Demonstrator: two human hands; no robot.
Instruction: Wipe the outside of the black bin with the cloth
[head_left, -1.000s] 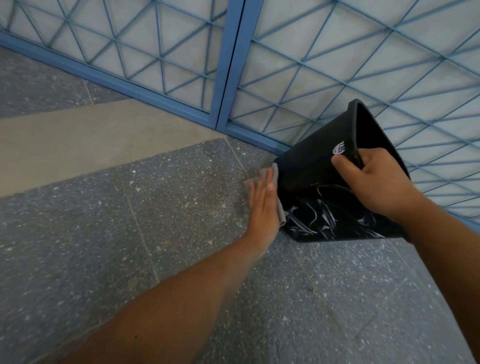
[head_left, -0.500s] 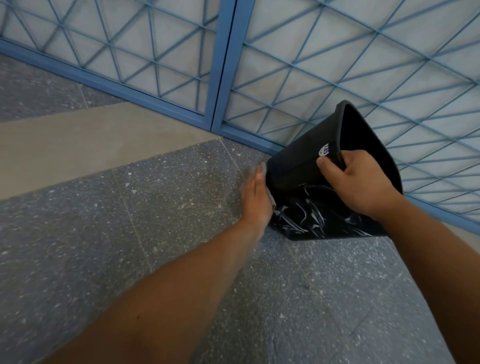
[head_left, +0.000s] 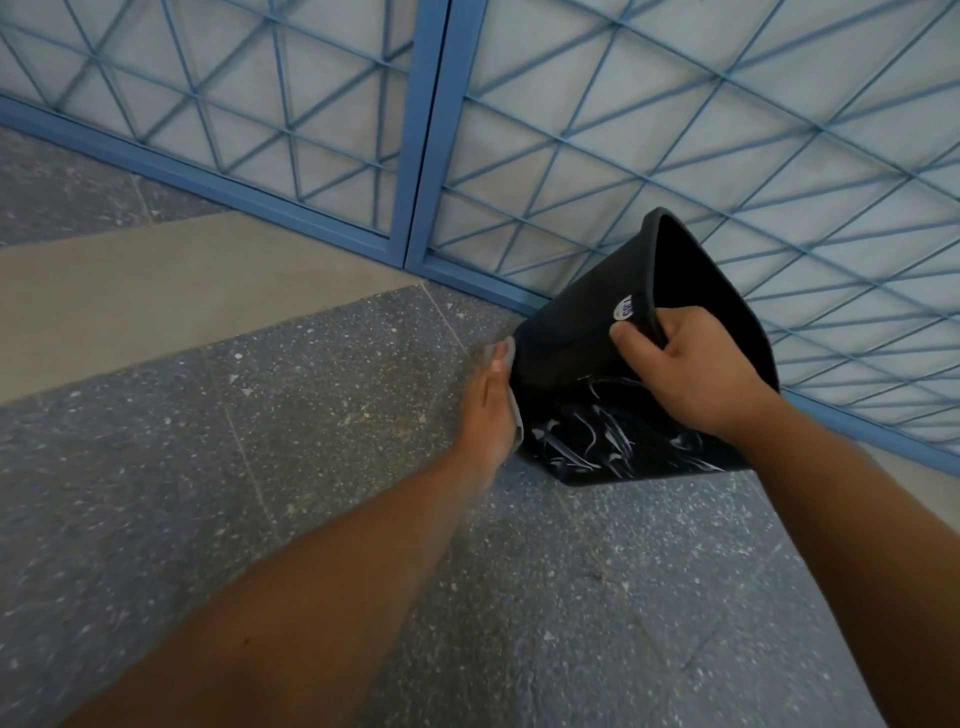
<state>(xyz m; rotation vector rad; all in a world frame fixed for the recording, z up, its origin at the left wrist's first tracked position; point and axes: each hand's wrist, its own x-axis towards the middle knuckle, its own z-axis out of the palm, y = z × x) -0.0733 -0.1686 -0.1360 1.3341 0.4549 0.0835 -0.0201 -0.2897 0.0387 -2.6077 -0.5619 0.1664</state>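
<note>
The black bin (head_left: 571, 338) stands tilted on the speckled floor, its mouth turned up and to the right, with pale smears on its lower side. My right hand (head_left: 685, 369) grips the bin's rim, thumb on the outside near a small white sticker. My left hand (head_left: 491, 405) lies flat with straight fingers against the bin's left wall, pressing the grey cloth (head_left: 511, 353) onto it. Only thin edges of the cloth show beside my fingers; the rest is hidden between hand and bin.
A blue metal gate (head_left: 426, 156) with a lattice of thin bars runs right behind the bin. A beige strip (head_left: 156, 291) crosses the grey terrazzo floor (head_left: 260, 415) to the left.
My left hand with the cloth has slid a little along the bin's left wall, and less of the cloth shows. The right hand's grip on the rim is unchanged.
</note>
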